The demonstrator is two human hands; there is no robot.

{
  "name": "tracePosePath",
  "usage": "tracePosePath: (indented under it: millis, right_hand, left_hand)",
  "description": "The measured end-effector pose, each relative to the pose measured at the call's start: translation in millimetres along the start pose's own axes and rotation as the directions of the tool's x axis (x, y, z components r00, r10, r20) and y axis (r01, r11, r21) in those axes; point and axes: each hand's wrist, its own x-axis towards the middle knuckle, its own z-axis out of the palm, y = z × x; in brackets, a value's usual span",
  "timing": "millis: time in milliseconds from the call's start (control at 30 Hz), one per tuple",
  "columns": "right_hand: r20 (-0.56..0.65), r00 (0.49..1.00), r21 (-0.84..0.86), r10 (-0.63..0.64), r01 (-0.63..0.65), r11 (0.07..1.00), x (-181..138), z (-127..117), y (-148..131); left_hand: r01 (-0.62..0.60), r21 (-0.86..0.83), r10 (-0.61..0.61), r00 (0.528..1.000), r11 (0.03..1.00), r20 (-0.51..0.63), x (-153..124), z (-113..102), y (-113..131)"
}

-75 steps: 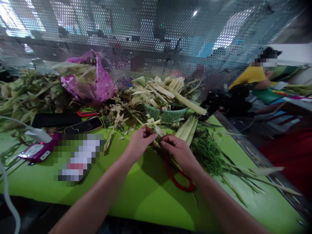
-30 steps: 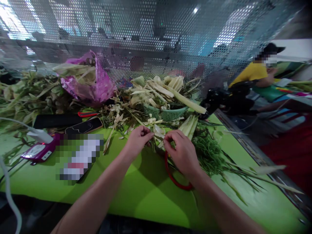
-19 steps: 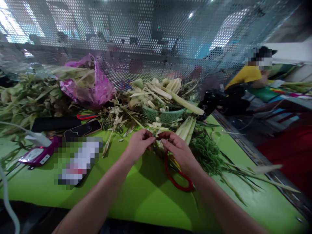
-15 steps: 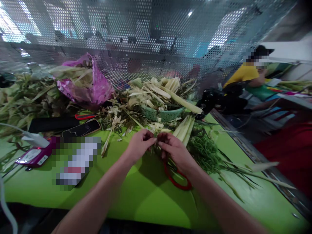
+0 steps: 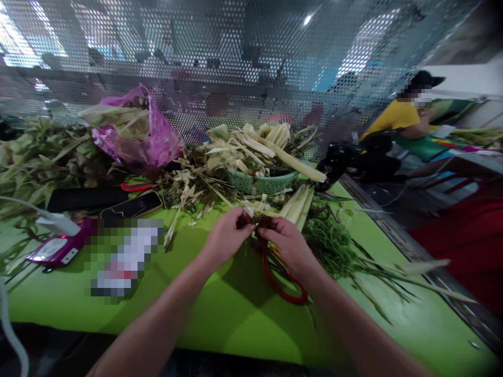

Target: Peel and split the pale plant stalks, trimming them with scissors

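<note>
Over the middle of the green table, my left hand (image 5: 227, 238) and my right hand (image 5: 286, 242) meet with fingertips pinched together. Whatever is between them is too small and dark to name; a few thin plant-like strands show just below. Red-handled scissors (image 5: 293, 299) lie beneath my right hand, their blades hidden. To the right of that hand is a heap of curly green strands (image 5: 328, 243). Pale corn husks (image 5: 297, 207) lie just behind it. Beyond my fingers stands a green basket (image 5: 261, 184) piled with dry husks (image 5: 257, 149).
At the left are a purple power strip (image 5: 57, 250) with a white plug, a phone (image 5: 131, 206) and a red-handled tool (image 5: 137, 187). Husks fill a pink bag (image 5: 159, 139) and lie heaped at far left. A person in yellow (image 5: 391, 118) sits beyond the table's right edge.
My fingertips have shifted slightly and sit a little further apart. A bit more of the scissors' handles shows under my right hand. Everything else on the table stays put.
</note>
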Motion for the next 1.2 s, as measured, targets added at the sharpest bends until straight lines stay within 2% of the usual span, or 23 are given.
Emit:
tracePosePath:
  millis: [100,167,233,300,367,433,533,767,900,1200]
  right_hand:
    - [-0.027,0.999,-0.02,-0.044,0.043,0.999,-1.6,-2.3,-0.4]
    - [-0.016,0.999,0.008,-0.047,0.047,0.999,-1.4,-3.4,1.2]
    - [-0.019,0.999,0.045,-0.034,0.035,0.998,-0.2,-3.8,3.6]
    - [-0.047,0.998,0.062,-0.036,0.039,0.997,1.4,-3.7,5.1]
    - [-0.076,0.996,0.084,-0.053,0.059,0.995,2.8,-3.8,5.1]
    - [-0.112,0.992,0.128,-0.058,0.072,0.989,3.6,-4.6,4.0]
    - [-0.146,0.989,0.217,-0.024,0.055,0.975,3.7,-6.8,2.5]
    - [0.011,0.998,0.397,0.065,-0.064,0.916,3.9,-8.4,0.6]
    - [0.049,0.997,0.419,0.059,-0.074,0.905,3.3,-9.1,-0.7]
    - [0.015,0.999,0.414,0.045,-0.047,0.909,0.9,-9.0,-4.0]
  left_hand:
    - [0.04,-0.134,-0.029,0.997,0.99,0.078,1.9,-4.0,-0.7]
    - [0.08,-0.155,-0.064,0.993,0.985,0.104,1.7,-4.5,-1.3]
    - [0.072,-0.073,-0.066,0.995,0.995,0.079,-0.2,-2.3,-1.1]
    - [0.014,0.066,-0.017,0.999,0.998,0.041,-3.1,1.3,0.1]
    - [-0.043,0.129,0.038,0.998,0.991,0.043,-5.3,4.1,1.4]
    - [-0.042,0.049,0.038,0.996,0.998,0.083,-5.4,4.4,1.7]
    - [0.043,-0.144,-0.021,0.988,0.989,0.154,-2.7,0.9,0.5]
    - [0.249,-0.428,-0.16,0.959,0.869,0.233,-3.1,-2.6,4.3]
    - [0.298,-0.492,-0.193,0.948,0.818,0.253,-4.3,-2.5,6.7]
    - [0.367,-0.568,-0.195,0.92,0.737,0.34,-5.1,-2.4,2.9]
